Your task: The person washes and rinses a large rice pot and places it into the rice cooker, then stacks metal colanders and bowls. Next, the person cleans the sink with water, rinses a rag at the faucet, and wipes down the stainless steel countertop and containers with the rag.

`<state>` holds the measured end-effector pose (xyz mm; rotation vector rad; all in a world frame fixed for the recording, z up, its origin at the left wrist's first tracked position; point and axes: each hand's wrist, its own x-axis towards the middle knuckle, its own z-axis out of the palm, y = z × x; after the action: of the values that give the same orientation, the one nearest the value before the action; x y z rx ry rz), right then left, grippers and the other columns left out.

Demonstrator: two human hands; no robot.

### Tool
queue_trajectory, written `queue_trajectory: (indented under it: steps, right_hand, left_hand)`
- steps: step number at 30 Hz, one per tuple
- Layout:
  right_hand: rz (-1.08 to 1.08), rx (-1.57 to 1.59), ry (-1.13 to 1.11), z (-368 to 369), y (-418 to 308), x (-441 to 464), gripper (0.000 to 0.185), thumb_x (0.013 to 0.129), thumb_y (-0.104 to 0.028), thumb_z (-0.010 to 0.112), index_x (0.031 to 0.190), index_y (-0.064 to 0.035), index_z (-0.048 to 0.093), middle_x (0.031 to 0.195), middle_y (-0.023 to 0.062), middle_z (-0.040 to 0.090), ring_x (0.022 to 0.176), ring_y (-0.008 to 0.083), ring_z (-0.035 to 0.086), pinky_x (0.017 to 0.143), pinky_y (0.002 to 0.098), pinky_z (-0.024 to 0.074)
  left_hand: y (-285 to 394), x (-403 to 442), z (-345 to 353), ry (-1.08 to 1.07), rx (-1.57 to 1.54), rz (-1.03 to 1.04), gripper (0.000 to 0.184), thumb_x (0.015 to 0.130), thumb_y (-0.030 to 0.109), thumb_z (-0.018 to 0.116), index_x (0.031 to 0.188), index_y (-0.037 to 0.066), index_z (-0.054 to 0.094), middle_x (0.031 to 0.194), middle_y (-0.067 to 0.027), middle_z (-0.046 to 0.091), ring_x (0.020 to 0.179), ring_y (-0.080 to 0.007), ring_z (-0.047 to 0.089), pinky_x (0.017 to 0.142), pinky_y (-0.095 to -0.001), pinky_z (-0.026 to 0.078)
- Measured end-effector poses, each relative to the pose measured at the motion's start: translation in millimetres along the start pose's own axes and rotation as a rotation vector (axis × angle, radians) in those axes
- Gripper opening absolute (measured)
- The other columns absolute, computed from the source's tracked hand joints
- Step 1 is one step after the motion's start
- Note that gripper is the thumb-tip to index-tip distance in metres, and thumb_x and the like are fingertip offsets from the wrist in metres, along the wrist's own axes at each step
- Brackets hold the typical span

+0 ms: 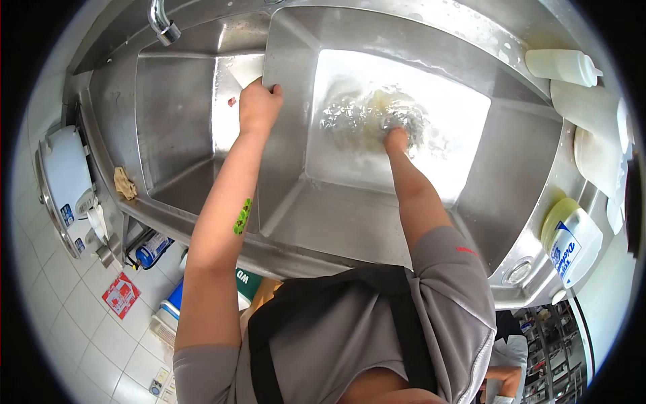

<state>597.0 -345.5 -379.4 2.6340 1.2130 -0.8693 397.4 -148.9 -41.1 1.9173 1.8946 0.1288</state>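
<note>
Both arms (227, 215) stretched forward, left hand (260, 106) curled, thumb out, right hand (396, 140) reaching down, fingers hidden.

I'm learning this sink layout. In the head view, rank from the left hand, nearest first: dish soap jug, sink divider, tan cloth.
1. Sink divider: directly by the left hand.
2. Tan cloth: on the left rim.
3. Dish soap jug: far right, past the right basin.
</note>
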Motion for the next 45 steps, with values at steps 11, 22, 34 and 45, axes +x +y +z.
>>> queue_trajectory:
  steps: [11,22,34,45]
  right_hand:
    - [-0.279,-0.104,-0.317,-13,16,24,0.026,0.073,-0.015,0.049,0.093,-0.0009,0.059,0.095,0.017,0.058,0.088,0.0299,0.056,0.076,0.0373,0.0449]
    - [-0.081,1.428,-1.05,-169,48,-29,0.019,0.075,-0.006,0.057,0.092,-0.0006,0.052,0.073,0.0013,0.052,0.064,0.0106,0.051,0.06,0.0228,0.0449]
    - [-0.556,1.478,0.393,-550,164,-147,0.015,0.083,-0.015,0.048,0.084,-0.0002,0.054,0.07,0.0027,0.052,0.063,0.0103,0.047,0.059,0.0217,0.0397]
    - [-0.05,-0.068,1.11,-620,254,-72,0.035,0.074,-0.027,0.058,0.103,-0.0062,0.057,0.091,0.0184,0.06,0.081,0.0291,0.059,0.07,0.0334,0.0453]
  left_hand:
    - [-3,2,1,0.001,0.001,-0.008,0.023,0.072,0.017,0.055,0.086,-0.002,0.057,0.078,-0.0181,0.06,0.076,-0.0319,0.058,0.07,-0.0354,0.046]
    - [1,-1,-1,-0.032,0.015,-0.005,0.023,0.072,0.017,0.054,0.084,-0.003,0.058,0.08,-0.0196,0.06,0.077,-0.0323,0.057,0.07,-0.0364,0.045]
    - [-16,7,2,-0.102,0.129,0.099,0.04,0.071,0.032,0.056,0.097,0.002,0.056,0.095,-0.0168,0.058,0.089,-0.0321,0.055,0.079,-0.0362,0.042]
    - [-171,-39,-74,-0.294,-0.243,-0.03,0.045,0.074,0.041,0.056,0.098,0.004,0.057,0.084,-0.0111,0.06,0.072,-0.0223,0.056,0.065,-0.0343,0.045]
